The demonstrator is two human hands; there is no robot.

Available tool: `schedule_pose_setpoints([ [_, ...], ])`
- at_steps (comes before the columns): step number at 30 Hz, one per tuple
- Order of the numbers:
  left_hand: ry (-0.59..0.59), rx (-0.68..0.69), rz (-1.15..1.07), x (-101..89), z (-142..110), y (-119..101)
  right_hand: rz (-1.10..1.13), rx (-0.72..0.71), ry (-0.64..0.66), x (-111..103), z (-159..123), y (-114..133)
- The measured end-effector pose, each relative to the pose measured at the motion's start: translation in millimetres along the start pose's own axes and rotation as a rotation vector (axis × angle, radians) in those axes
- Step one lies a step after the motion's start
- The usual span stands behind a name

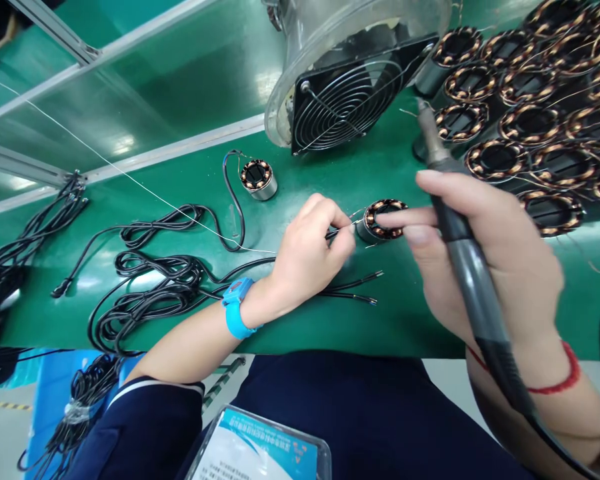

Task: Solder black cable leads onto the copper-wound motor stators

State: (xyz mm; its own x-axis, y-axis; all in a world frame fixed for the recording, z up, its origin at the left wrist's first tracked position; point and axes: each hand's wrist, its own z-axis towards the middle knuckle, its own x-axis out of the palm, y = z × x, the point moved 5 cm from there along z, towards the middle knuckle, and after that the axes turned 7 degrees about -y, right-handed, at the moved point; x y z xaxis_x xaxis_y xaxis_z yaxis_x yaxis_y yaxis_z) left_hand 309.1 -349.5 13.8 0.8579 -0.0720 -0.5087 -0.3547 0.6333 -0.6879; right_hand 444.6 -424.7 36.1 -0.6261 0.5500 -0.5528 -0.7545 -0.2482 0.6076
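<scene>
My left hand [313, 250] pinches the end of a black cable [253, 267] beside a small motor stator [386, 220] with copper windings. Thin wires run between those fingertips and the stator. In my right hand [495, 260] is a soldering iron [463, 257], its tip pointing up and away toward the far stators. One finger of that hand reaches onto the top of the stator. A second stator [259, 180], joined to a black cable, stands farther back on the green bench.
Several wound stators [530, 127] crowd the right rear. A fume fan [350, 107] with a wire guard stands at the back. Coiled black cables [155, 293] lie on the left, with more cable bundles [87, 400] below the bench edge. A white strand [115, 167] crosses the left side.
</scene>
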Motion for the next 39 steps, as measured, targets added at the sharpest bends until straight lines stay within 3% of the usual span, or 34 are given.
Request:
schedule_pose_setpoints([
  [6,0.027,-0.036,-0.013,0.8,0,2,0.041,-0.03,0.028,18,-5,-7],
  [12,0.036,-0.079,-0.026,-0.4,1,2,0.047,-0.005,-0.003,20,-9,-8],
  [16,0.095,-0.182,-0.11,0.8,2,4,0.003,-0.011,-0.103,17,-8,-8],
  [21,0.18,-0.288,-0.257,2.8,0,9,-0.032,0.019,-0.051,23,-10,-10],
  [24,0.153,-0.187,-0.26,-1.3,2,6,0.014,0.029,-0.047,23,-10,-9],
  [30,0.078,0.192,-0.111,-7.0,0,-6,0.167,0.036,-0.081,21,-5,-10],
  [39,0.049,0.326,0.081,-3.8,-6,-6,0.201,0.05,-0.077,25,-2,-11],
])
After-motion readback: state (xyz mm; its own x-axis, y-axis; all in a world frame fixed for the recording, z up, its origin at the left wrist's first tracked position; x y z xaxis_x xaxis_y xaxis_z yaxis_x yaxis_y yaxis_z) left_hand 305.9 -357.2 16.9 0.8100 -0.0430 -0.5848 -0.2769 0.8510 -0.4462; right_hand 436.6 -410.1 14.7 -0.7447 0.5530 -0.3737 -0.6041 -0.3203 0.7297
